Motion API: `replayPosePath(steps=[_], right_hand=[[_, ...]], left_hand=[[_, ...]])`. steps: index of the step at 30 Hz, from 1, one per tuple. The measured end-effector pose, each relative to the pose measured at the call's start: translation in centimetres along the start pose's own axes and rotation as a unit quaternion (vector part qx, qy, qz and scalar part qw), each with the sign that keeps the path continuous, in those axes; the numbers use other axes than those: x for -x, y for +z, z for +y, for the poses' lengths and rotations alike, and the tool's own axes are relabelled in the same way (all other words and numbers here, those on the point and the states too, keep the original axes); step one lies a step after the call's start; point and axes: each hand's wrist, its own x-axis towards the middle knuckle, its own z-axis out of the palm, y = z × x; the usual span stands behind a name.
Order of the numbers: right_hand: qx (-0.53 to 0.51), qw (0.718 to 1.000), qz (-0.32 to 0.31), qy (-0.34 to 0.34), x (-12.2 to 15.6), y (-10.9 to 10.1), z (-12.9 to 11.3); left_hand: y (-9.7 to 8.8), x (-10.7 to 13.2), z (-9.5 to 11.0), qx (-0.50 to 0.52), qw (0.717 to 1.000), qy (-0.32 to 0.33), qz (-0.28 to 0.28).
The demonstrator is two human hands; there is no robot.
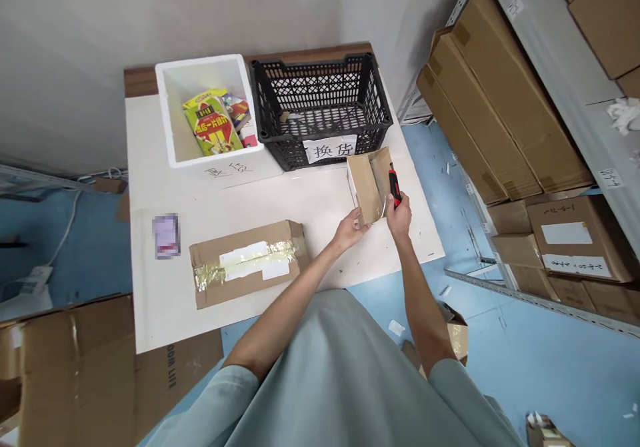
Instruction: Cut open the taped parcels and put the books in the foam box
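Observation:
A small cardboard box point(364, 183) stands on the white table top in front of the black crate, with one top flap raised on its right side. My left hand point(351, 229) grips the near left corner of this box. In my right hand point(399, 216) is a red and black utility knife point(395, 185), its tip pointing away from me over the box's right side. A strip of clear tape point(384, 207) hangs by the near edge of the box, close to my right fingers. What lies inside the box cannot be made out.
To the left lies a taped parcel point(250, 260) with white labels. Behind stand a white foam bin point(165, 113) with colourful packets and a black plastic crate point(323, 130). A blurred small item point(167, 236) lies at far left. Shelves with cartons point(575, 233) line the right.

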Motion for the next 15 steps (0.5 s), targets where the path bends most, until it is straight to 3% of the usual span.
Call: replayPosePath(steps=[5,9,12,15], right_hand=[[-0.031,0.999,-0.026,0.003,2.9,2.7,-2.4],[-0.039,0.998,-0.015,-0.038,5.1,3.5,-4.9],[-0.056,0.995,0.015,-0.08,8.1,3.3,-6.9],[-0.091,0.992,-0.036,-0.076,12.5,3.5,-8.3]], left_hand=[[-3.1,1.7,-1.5,0.005,0.999,0.004,0.046],[-6.3,4.0,-2.0,0.034,0.998,0.031,0.043],[-9.7,7.8,-2.3,0.036,0.995,0.066,0.058],[-14.6,13.3,-3.1,-0.017,0.983,0.102,0.152]])
